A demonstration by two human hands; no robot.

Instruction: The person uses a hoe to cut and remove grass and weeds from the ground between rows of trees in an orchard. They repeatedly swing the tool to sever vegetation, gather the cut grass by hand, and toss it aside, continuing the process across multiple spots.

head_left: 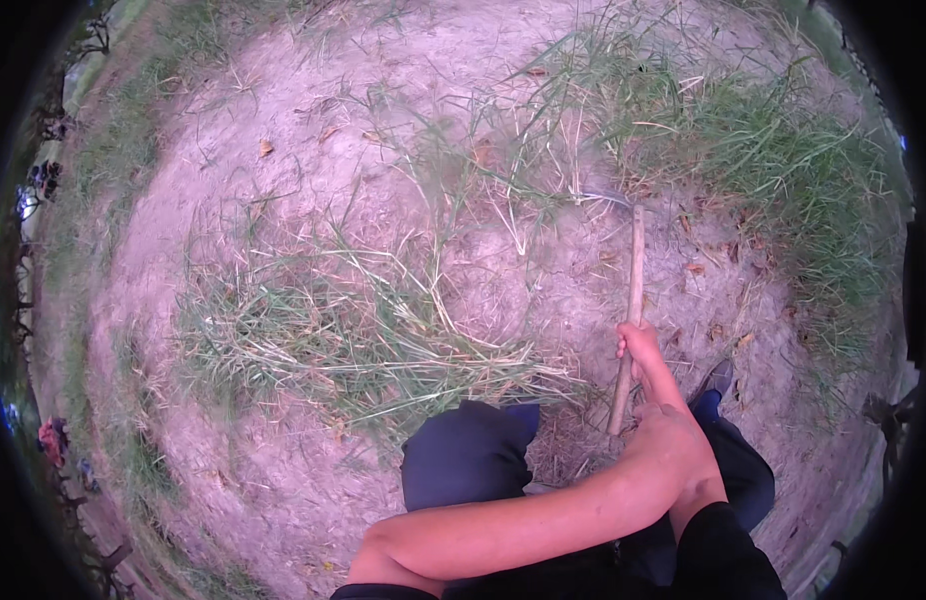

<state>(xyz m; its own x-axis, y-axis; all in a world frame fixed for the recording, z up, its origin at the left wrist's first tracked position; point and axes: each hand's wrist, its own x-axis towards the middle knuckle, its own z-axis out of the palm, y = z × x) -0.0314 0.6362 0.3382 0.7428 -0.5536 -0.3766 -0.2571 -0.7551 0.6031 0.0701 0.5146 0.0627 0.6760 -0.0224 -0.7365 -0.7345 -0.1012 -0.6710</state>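
My right hand [638,342] is closed round the wooden handle of a sickle [637,262], right of centre. The handle runs away from me, with its near end beside my forearm. At its far end the thin curved blade [605,196] points left, low among sparse grass stalks. My left arm crosses in front of my body, and my left hand [671,436] lies on my right forearm, its fingers bent over it and partly hidden. Left of the sickle, a heap of cut grass [333,335] with pale stalks lies on the soil, near my dark-clad left knee [465,455].
Thick standing grass [783,160] grows at the far right, with dry brown leaves along its edge. Bare pale soil [213,180] spreads to the left. My right shoe [719,378] stands near the sickle handle. Small figures [53,440] and trees show at the left rim.
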